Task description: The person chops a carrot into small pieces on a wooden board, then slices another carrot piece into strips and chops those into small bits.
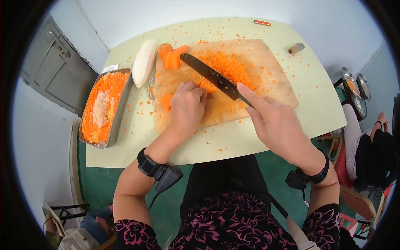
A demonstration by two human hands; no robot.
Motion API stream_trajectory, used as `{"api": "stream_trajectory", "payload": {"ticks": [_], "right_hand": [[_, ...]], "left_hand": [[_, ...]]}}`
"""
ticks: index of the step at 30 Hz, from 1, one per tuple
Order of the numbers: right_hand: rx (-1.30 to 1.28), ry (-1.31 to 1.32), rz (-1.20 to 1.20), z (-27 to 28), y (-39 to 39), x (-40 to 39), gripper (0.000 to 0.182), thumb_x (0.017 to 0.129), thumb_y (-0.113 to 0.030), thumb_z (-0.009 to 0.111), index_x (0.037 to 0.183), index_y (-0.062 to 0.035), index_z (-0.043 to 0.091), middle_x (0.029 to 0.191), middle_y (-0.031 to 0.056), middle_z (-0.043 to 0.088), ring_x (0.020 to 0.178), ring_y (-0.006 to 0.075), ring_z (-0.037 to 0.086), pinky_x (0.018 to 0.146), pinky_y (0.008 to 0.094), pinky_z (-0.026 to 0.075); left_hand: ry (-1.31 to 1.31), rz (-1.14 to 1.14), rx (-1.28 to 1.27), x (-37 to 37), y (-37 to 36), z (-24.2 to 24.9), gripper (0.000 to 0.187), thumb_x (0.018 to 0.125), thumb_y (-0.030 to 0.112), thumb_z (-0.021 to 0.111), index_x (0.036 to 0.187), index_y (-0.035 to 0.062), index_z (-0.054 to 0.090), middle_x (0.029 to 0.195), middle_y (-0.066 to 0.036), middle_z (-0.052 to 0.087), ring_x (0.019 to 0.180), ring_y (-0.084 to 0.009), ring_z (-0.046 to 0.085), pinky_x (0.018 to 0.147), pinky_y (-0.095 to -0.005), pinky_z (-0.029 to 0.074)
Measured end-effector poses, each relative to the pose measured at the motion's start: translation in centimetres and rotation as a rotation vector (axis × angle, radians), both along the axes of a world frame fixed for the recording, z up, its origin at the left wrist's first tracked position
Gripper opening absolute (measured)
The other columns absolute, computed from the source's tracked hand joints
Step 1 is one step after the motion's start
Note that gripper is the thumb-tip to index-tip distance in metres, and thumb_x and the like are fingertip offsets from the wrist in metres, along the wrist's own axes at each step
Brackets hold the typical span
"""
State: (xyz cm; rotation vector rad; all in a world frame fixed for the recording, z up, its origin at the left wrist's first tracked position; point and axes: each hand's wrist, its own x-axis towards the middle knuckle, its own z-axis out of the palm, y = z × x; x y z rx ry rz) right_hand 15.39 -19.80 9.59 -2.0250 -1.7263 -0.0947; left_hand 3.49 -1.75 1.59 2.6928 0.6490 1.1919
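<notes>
My right hand (277, 121) is wrapped round the handle of a kitchen knife (212, 77). The dark blade slants up and left above the cutting board (275, 77), bits of carrot stuck to it. Curled fingers of my left hand (188, 104) press down on carrot pieces (207, 85) beside the blade; the hand partly hides them. A carrot chunk (166, 101) lies against the left hand. Beyond the blade spreads a heap of finely chopped carrot (229, 68). Larger cut carrots (171, 60) sit at the board's far left corner.
A peeled white radish (144, 62) lies left of the board. Next to it stands a metal tray (114, 131) filled with chopped carrot and paler bits. A red lighter-like object (262, 23) and a small peeler-like tool (296, 48) lie at the back. People sit at both sides.
</notes>
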Motion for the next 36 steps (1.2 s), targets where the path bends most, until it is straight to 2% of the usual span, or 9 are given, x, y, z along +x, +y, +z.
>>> {"api": "stream_trajectory", "payload": {"ticks": [6, 9, 11, 14, 18, 21, 24, 27, 36], "right_hand": [[-0.028, -0.028, 0.023, -0.4, 0.2, 0.5, 0.041, 0.087, -0.009, 0.052, 0.129, -0.0051, 0.049, 0.065, 0.0173, 0.056, 0.057, 0.0322, 0.056, 0.053, 0.0415, 0.046], [-0.098, 0.065, -0.074, 0.9, 0.1, 0.2, 0.046, 0.086, -0.007, 0.056, 0.131, -0.0109, 0.049, 0.08, 0.0198, 0.061, 0.07, 0.0364, 0.059, 0.063, 0.0436, 0.048], [-0.051, 0.046, -0.027, -0.7, 0.1, 0.3, 0.045, 0.086, -0.008, 0.056, 0.13, -0.0106, 0.049, 0.079, 0.0202, 0.061, 0.071, 0.0366, 0.059, 0.063, 0.0437, 0.048], [-0.034, -0.024, 0.012, -1.1, 0.1, 0.2, 0.043, 0.086, -0.008, 0.054, 0.129, -0.0068, 0.049, 0.069, 0.0182, 0.058, 0.062, 0.0339, 0.058, 0.057, 0.0427, 0.047], [0.033, -0.013, 0.036, -0.1, 0.2, 0.5, 0.042, 0.086, -0.008, 0.052, 0.128, -0.0044, 0.05, 0.063, 0.0173, 0.055, 0.056, 0.0327, 0.057, 0.052, 0.0426, 0.046], [-0.039, 0.035, -0.034, 0.1, 0.1, -0.1, 0.047, 0.085, -0.006, 0.057, 0.13, -0.01, 0.049, 0.079, 0.0199, 0.061, 0.07, 0.0361, 0.06, 0.063, 0.0428, 0.048], [-0.149, 0.013, -0.032, -1.0, 0.4, -0.2, 0.047, 0.084, -0.005, 0.057, 0.13, -0.0104, 0.049, 0.074, 0.0195, 0.059, 0.067, 0.036, 0.059, 0.06, 0.043, 0.048], [0.052, -0.013, 0.042, -0.8, 0.6, 0.4, 0.043, 0.085, -0.007, 0.052, 0.128, -0.0043, 0.049, 0.064, 0.017, 0.055, 0.056, 0.0325, 0.057, 0.052, 0.0423, 0.046], [0.023, -0.047, 0.046, -0.1, 0.6, 0.2, 0.046, 0.082, -0.003, 0.051, 0.127, -0.0032, 0.049, 0.062, 0.0159, 0.056, 0.056, 0.031, 0.057, 0.051, 0.0408, 0.046]], "left_hand": [[-0.026, 0.017, -0.005, 0.1, 0.2, -0.2, 0.006, 0.068, 0.002, 0.068, 0.074, 0.002, 0.069, 0.078, -0.009, 0.061, 0.076, -0.0253, 0.056, 0.066, -0.035, 0.047], [-0.039, 0.066, 0.074, 0.1, -0.1, 0.5, 0.009, 0.07, 0.004, 0.069, 0.078, 0.0014, 0.07, 0.081, -0.009, 0.063, 0.079, -0.0254, 0.059, 0.069, -0.0346, 0.048], [-0.087, 0.073, 0.171, 0.1, -0.1, 0.7, 0.009, 0.07, 0.004, 0.069, 0.079, 0.0013, 0.071, 0.083, -0.009, 0.064, 0.08, -0.0259, 0.059, 0.07, -0.0344, 0.049], [0.007, 0.037, -0.059, 0.0, 0.2, -0.4, 0.009, 0.07, 0.003, 0.069, 0.078, 0.0007, 0.07, 0.085, -0.01, 0.065, 0.08, -0.0267, 0.06, 0.07, -0.0346, 0.049], [-0.007, 0.001, -0.031, 0.0, 0.3, -0.3, 0.008, 0.071, 0.003, 0.069, 0.078, -0.0003, 0.07, 0.084, -0.01, 0.066, 0.079, -0.027, 0.061, 0.068, -0.0349, 0.05], [-0.001, 0.003, -0.041, 0.0, 0.2, -0.3, 0.008, 0.071, 0.003, 0.069, 0.078, -0.0007, 0.07, 0.084, -0.01, 0.066, 0.078, -0.0267, 0.062, 0.067, -0.0348, 0.05], [-0.002, -0.013, -0.026, 0.0, 0.3, -0.2, 0.008, 0.071, 0.003, 0.069, 0.078, -0.0009, 0.07, 0.084, -0.01, 0.066, 0.078, -0.0265, 0.062, 0.067, -0.0348, 0.05], [-0.027, -0.013, -0.046, 0.0, 0.3, -0.4, 0.008, 0.071, 0.002, 0.069, 0.078, -0.001, 0.069, 0.083, -0.01, 0.065, 0.077, -0.0268, 0.061, 0.067, -0.0351, 0.05], [-0.038, -0.019, -0.044, 0.1, 0.2, -0.3, 0.006, 0.07, 0.002, 0.07, 0.075, -0.0018, 0.067, 0.081, -0.011, 0.063, 0.074, -0.028, 0.061, 0.065, -0.0357, 0.049]]}}
